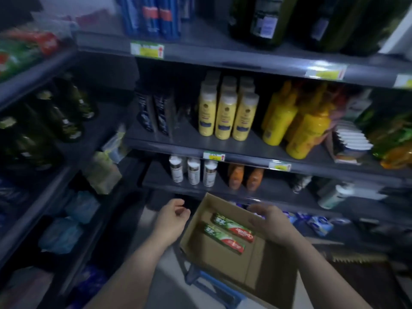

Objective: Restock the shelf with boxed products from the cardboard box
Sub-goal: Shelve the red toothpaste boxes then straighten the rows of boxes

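Note:
An open cardboard box [223, 259] stands low in front of the dark shelf unit [245, 61]. Two green-and-red toothpaste cartons lie side by side on its floor: the far carton [231, 227] and the near carton [224, 240]. My right hand [266, 219] hovers over the box's far right part, fingers spread and relaxed, just above the right end of the far carton; I cannot tell if it touches it. My left hand [172, 219] hangs left of the box, outside its wall, fingers loosely curled and holding nothing.
The box rests on a blue stool or crate [214, 286]. Yellow bottles [227, 114] and orange-yellow bottles [301, 126] fill the middle shelf, with white bottles [192, 171] below. Dark boxes [153, 114] stand left of the yellow bottles. A second shelf unit with dark bottles [51, 121] is at left.

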Demonstrator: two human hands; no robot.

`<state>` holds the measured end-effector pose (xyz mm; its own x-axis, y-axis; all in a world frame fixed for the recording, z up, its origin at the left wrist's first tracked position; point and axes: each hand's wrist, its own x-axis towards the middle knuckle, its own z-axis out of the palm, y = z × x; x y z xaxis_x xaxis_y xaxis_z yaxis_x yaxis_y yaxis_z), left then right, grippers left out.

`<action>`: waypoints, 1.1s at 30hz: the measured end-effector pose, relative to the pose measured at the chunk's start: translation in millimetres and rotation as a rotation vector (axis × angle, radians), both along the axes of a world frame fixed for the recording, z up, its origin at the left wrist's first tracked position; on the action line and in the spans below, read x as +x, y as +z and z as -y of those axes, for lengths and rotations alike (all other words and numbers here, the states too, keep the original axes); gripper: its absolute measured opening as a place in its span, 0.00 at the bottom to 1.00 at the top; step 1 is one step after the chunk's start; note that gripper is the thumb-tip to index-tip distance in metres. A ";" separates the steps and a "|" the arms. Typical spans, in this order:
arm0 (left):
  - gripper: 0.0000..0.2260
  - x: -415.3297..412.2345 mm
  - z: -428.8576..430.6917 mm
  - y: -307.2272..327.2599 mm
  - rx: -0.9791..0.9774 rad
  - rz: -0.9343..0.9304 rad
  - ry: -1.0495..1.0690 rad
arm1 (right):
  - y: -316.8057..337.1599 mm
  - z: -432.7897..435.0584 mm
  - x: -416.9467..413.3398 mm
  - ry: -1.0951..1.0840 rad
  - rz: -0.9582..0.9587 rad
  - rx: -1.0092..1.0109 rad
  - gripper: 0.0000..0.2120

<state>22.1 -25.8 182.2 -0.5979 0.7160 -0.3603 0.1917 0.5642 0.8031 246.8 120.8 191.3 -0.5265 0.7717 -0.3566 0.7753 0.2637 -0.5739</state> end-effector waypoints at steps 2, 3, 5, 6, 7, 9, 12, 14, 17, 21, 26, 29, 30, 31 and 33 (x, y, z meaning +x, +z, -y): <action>0.16 20.8 -20.4 -23.9 -0.070 0.070 0.010 | -22.9 -16.7 22.5 -0.057 0.012 -0.077 0.15; 0.17 30.1 -30.0 -36.6 -0.103 0.096 0.017 | -35.6 -24.6 32.7 -0.077 0.016 -0.101 0.16; 0.17 46.0 -48.1 -61.7 -0.145 0.101 0.033 | -59.4 -37.6 50.0 -0.076 0.043 -0.112 0.17; 0.16 52.2 -56.0 -74.4 -0.162 0.091 0.034 | -70.9 -42.8 57.0 -0.063 0.058 -0.111 0.16; 0.16 57.8 -64.1 -86.9 -0.182 0.084 0.024 | -82.0 -47.6 62.7 -0.056 0.065 -0.112 0.15; 0.15 65.2 -76.9 -111.4 -0.238 0.075 -0.010 | -108.9 -56.2 71.9 -0.066 0.053 -0.126 0.14; 0.14 66.1 -90.3 -153.8 -0.284 0.029 -0.058 | -152.5 -62.0 76.2 -0.081 0.086 -0.174 0.14; 0.13 64.7 -96.9 -180.4 -0.298 -0.008 -0.123 | -183.6 -63.5 75.7 -0.089 0.101 -0.209 0.15; 0.15 63.9 -113.6 -219.5 -0.294 -0.107 -0.304 | -229.2 -66.1 73.1 -0.132 0.113 -0.241 0.16; 0.17 68.1 -140.5 -273.9 -0.336 -0.192 -0.484 | -280.7 -72.5 69.1 -0.207 0.111 -0.255 0.17; 0.22 78.7 -155.9 -341.7 -0.343 -0.316 -0.738 | -332.3 -76.3 70.9 -0.282 0.099 -0.264 0.18; 0.21 85.6 -163.0 -368.4 -0.289 -0.407 -0.849 | -352.5 -74.8 76.6 -0.337 0.083 -0.272 0.18; 0.20 87.6 -165.2 -375.3 -0.260 -0.446 -0.870 | -356.7 -74.3 78.3 -0.346 0.081 -0.275 0.18; 0.20 88.6 -167.4 -380.3 -0.243 -0.491 -0.890 | -360.3 -74.0 79.7 -0.349 0.075 -0.273 0.18; 0.18 88.6 -170.5 -387.3 -0.232 -0.571 -0.925 | -366.3 -74.0 82.4 -0.356 0.044 -0.260 0.18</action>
